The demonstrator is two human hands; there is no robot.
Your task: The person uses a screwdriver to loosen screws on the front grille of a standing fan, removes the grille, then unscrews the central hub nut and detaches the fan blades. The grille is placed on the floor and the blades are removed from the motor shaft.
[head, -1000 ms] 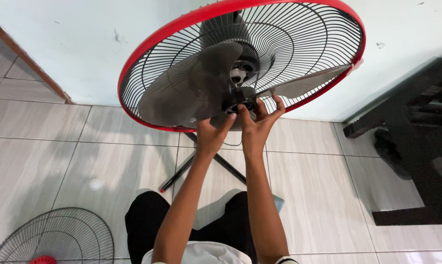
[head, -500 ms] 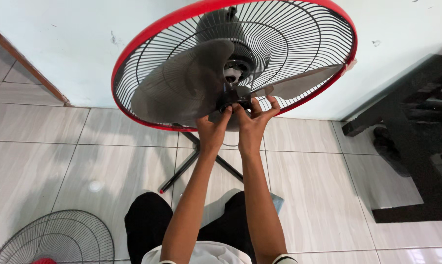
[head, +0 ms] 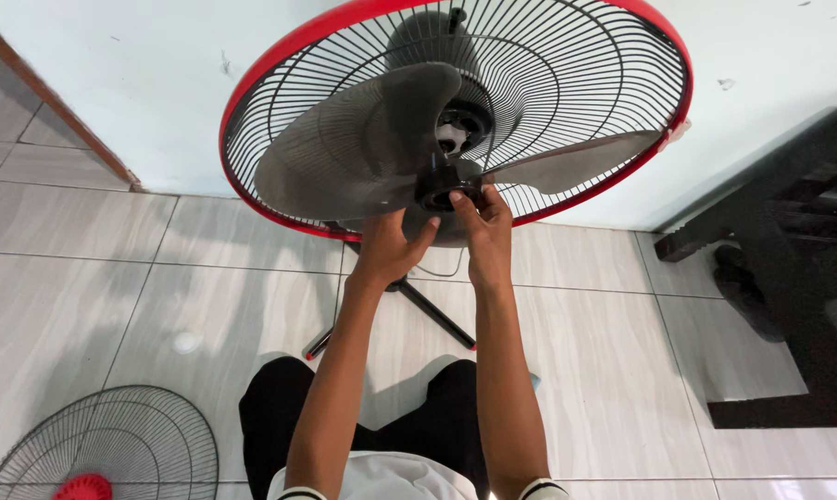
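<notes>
While our right hand (head: pixel 481 231) pinches the black hub (head: pixel 446 190) of the fan blade (head: pixel 363 153) with curled fingers, our left hand (head: pixel 386 248) cups it from below, half open. Behind stands the red-rimmed grille (head: pixel 576 93); a loose grille (head: pixel 113 444) lies on the floor (head: pixel 622 370).

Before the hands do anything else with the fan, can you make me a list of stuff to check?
1. Left hand steadying the grey blades from below: ok.
2. Right hand fingertips on the black hub: ok.
3. Front guard off: ok, it lies on the floor.
4. Rear guard with red rim in place behind the blades: ok.
5. Fan unplugged: cannot tell, no plug shows.
6. Stand feet flat on the tiles: ok as far as visible.
</notes>
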